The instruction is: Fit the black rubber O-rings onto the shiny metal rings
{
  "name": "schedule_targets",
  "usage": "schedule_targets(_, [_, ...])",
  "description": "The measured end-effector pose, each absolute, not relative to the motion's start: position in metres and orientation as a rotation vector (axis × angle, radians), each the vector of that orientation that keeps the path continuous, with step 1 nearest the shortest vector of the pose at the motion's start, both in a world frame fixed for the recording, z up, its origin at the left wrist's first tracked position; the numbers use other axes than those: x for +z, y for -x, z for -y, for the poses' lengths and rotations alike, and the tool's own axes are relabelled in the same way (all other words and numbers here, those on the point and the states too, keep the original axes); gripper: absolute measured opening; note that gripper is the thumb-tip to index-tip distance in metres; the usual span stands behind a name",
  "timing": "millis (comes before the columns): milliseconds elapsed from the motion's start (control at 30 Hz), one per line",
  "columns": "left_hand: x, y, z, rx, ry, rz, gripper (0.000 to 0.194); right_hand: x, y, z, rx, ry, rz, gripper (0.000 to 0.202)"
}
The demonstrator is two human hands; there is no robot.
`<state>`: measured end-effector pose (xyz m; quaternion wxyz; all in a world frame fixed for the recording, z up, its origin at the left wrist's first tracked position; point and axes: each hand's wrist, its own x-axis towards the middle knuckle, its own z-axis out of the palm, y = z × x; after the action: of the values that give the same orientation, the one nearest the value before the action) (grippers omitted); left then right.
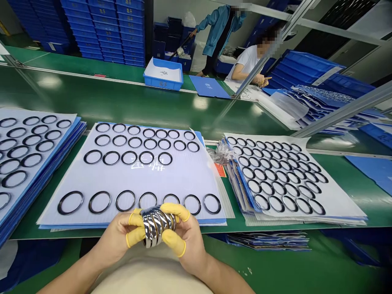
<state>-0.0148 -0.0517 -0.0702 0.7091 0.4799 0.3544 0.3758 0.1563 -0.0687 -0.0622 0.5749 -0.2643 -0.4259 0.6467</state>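
Between my two hands is a stack of shiny chrome rings (155,224), held in front of my body at the table's near edge. My left hand (118,237) grips the stack's left end, and my right hand (186,237) closes on its right end. Yellow finger cots cover several fingertips on both. Just beyond lies a white sheet (101,177) on a blue board, with black-edged rings in rows. One row of rings (100,202) runs along its near side, partly hidden by my hands; other rows (121,157) fill the far side.
A sheet of rings (283,173) tops a stack of boards at right; another stack (61,143) stands at left. Crumpled clear plastic (224,153) lies between sheets. A blue tray (163,83) sits beyond. Metal posts (266,59) cross the right side. Two people are across the table.
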Motion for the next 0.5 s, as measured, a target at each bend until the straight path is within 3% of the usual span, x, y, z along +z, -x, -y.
schedule_targets(133, [-0.068, 0.008, 0.053, 0.815, -1.112, -0.758, 0.015, -0.058, -0.155, 0.067, 1.414, 0.702, 0.925, 0.010])
schedule_targets(333, [-0.072, 0.008, 0.053, 0.743, -0.876, -0.705, 0.026, -0.068, -0.158, 0.072, 1.539, 0.752, 0.841, 0.032])
schedule_targets(500, [-0.070, 0.010, 0.053, 0.734, -0.787, -0.716, 0.027, -0.067, -0.158, 0.072, 1.573, 0.679, 0.833, 0.033])
